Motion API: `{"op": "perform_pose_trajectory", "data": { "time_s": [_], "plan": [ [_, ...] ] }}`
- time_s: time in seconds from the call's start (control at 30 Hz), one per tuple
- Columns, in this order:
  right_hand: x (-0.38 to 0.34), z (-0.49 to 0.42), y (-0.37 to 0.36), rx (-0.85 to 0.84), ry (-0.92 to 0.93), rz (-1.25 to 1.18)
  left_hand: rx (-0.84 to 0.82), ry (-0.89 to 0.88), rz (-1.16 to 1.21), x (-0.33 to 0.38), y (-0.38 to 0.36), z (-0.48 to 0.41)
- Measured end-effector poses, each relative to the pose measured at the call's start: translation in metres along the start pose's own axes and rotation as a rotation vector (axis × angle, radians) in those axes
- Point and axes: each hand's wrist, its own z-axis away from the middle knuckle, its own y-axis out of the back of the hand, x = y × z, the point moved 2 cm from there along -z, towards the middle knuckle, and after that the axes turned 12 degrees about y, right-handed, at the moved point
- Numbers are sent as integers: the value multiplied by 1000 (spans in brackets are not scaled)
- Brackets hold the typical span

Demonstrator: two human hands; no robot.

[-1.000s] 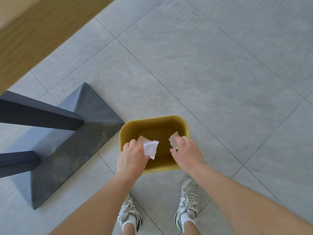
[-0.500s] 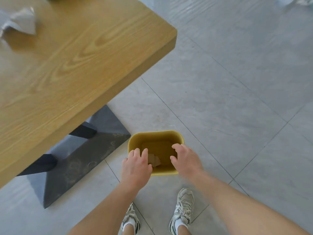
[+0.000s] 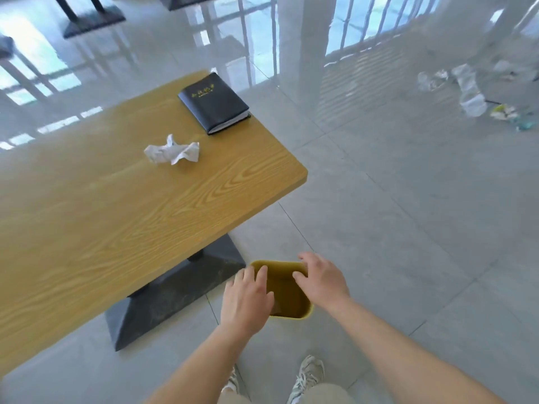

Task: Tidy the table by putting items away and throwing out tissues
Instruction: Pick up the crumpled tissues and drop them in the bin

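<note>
Both the left hand [image 3: 246, 298] and right hand [image 3: 322, 279] hover spread wide and empty over the yellow plastic bin [image 3: 287, 312], while one crumpled white tissue [image 3: 172, 150] and a black notebook [image 3: 214, 103] remain on the wooden desk [image 3: 116, 214].

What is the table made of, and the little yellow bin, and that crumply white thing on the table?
The table top looks like wood or a wood-look laminate: light brown with wavy grain lines and a matte face. The yellow bin seems to be plastic: smooth, one even colour, rounded corners. The crumpled white thing looks like tissue or thin paper, soft and full of creases.
</note>
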Motion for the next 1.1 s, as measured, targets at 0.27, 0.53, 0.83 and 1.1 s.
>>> {"op": "perform_pose_trajectory", "data": {
  "time_s": [0.27,0.53,0.83,1.1],
  "plan": [
    [-72,-9,71,56,253,69,197,65,36,-16,97,36],
    [-147,-41,103,42,382,117,294,127,106,-72,169,30],
    [-226,-83,77,52,365,156,326,165,123,-164,216,-18],
    [-271,-125,50,-2,282,161,271,98,83,-213,241,-77]
  ]
}}
